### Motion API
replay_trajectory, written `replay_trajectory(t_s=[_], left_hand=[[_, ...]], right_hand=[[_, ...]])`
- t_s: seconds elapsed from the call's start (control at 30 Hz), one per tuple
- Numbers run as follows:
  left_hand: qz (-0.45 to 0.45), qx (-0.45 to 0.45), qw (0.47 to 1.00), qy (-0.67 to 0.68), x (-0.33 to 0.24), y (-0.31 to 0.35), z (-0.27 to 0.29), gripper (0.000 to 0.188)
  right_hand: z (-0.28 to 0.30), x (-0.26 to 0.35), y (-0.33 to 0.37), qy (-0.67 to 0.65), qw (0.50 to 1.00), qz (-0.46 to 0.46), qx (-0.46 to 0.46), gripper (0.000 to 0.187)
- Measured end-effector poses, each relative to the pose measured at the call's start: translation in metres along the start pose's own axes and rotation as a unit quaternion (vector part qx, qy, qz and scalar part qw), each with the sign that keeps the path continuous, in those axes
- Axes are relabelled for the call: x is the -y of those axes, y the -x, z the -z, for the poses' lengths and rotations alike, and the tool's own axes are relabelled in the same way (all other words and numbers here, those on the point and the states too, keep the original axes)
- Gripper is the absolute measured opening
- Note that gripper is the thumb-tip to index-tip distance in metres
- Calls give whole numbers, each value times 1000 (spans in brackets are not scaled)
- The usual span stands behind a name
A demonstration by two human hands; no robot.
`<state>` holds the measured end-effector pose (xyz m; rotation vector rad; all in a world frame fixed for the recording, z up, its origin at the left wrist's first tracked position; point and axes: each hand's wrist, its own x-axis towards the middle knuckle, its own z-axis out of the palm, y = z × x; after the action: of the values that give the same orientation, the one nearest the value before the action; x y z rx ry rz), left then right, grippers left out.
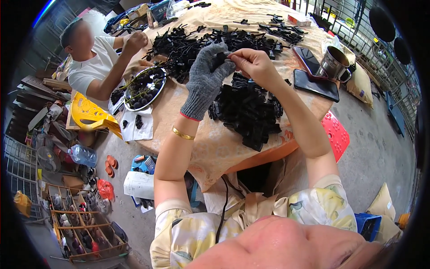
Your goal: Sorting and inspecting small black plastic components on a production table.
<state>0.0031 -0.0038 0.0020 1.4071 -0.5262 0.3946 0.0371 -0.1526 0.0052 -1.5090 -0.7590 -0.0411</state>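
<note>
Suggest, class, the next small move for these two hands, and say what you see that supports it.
Probably the gloved left hand should steady what seems a black piece while the bare right hand works at it: their fingertips come together there, above the heaped black parts, though the exact grip is too small to tell.

Black parts [251,119], too many to count; phones [313,86], two; metal mug [332,62], one; orange slippers [109,168], two; yellow chair [87,107], one.
</note>
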Motion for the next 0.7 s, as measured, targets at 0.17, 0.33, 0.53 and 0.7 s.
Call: replay_trajectory(t_s=[0.17,0.33,0.53,0.7], left_hand=[[-38,3,998,-53,4,1,3,33],[-117,12,965,-235,-6,5,0,28],[-119,-6,963,-240,3,4,-3,27],[-121,-39,935,-332,4,4,-11,48]], right_hand=[[3,12,4,6,998,-59,11,19],[2,16,5,-59,990,-130,19,17],[8,13,5,-41,989,-136,44,18],[3,10,6,113,992,51,-35,19]])
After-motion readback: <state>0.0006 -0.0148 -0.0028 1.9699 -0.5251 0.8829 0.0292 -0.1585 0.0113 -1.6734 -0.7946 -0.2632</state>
